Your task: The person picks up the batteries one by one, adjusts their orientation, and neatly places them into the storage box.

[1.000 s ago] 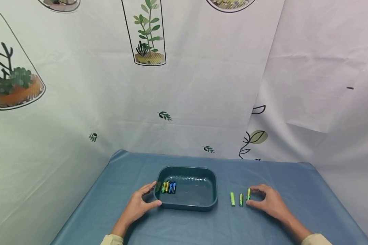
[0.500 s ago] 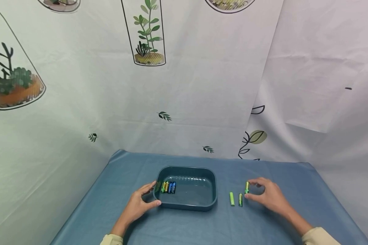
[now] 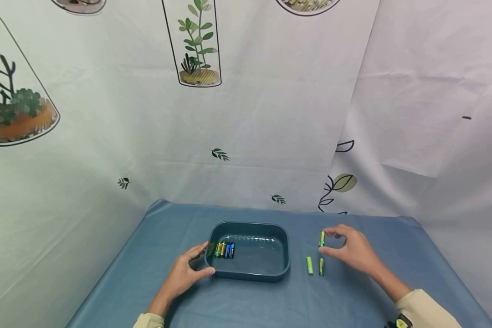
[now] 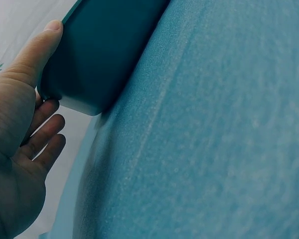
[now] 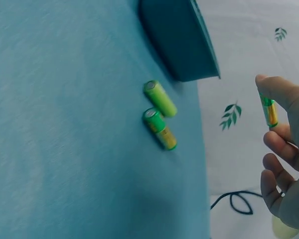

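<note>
A dark teal tray (image 3: 252, 276) sits on the cloth, its left end gripped between the thumb and fingers of my left hand (image 3: 181, 276). In the left wrist view the thumb (image 4: 45, 42) lies along the tray's rim. My right hand (image 3: 354, 249) pinches a green and yellow battery (image 3: 322, 238) by its ends, raised off the cloth to the right of the tray. Below it in the head view lie a light green battery (image 3: 310, 265) and a green-gold battery (image 3: 321, 267), side by side. Several green, gold and blue batteries (image 3: 224, 250) are lined up at the tray's left end.
A blue cloth (image 3: 246, 305) covers the table. Behind it hangs a pale backdrop (image 3: 266, 123) printed with plants, which also closes off both sides. The tray's right wall (image 5: 179, 42) stands a little left of the two loose batteries.
My right hand has lifted the rightmost battery off the cloth and carried it up, away from me and slightly left. The left hand and the tray have stayed put.
</note>
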### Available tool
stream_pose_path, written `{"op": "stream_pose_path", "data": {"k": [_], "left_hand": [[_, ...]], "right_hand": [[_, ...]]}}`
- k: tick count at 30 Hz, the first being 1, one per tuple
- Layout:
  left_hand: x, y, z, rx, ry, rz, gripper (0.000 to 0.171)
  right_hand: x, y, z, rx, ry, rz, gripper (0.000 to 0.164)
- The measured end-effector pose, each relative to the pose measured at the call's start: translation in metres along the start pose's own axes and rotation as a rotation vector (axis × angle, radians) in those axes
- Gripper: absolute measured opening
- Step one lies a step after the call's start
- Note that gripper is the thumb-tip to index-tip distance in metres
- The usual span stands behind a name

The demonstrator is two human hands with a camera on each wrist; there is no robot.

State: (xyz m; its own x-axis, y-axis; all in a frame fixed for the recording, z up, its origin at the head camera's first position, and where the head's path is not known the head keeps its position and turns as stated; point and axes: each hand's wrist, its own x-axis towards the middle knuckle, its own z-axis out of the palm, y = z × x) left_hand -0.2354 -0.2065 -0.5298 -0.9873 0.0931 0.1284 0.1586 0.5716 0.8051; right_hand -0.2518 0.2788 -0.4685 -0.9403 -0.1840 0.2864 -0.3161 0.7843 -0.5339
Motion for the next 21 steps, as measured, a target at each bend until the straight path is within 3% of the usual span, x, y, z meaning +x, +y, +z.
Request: {"op": "stream_pose_path", "data": {"k": [12, 21], "left_hand": [[0.0, -0.001, -0.001, -0.002, -0.002, 0.001, 0.082], [0.001, -0.002, 0.0, 0.003, -0.003, -0.002, 0.082]], "right_hand": [[0.023, -0.028, 0.008, 0.023, -0.011, -0.065, 0.051], [0.039, -0.046, 0.015, 0.078, -0.04, -0.05, 0.053]]}}
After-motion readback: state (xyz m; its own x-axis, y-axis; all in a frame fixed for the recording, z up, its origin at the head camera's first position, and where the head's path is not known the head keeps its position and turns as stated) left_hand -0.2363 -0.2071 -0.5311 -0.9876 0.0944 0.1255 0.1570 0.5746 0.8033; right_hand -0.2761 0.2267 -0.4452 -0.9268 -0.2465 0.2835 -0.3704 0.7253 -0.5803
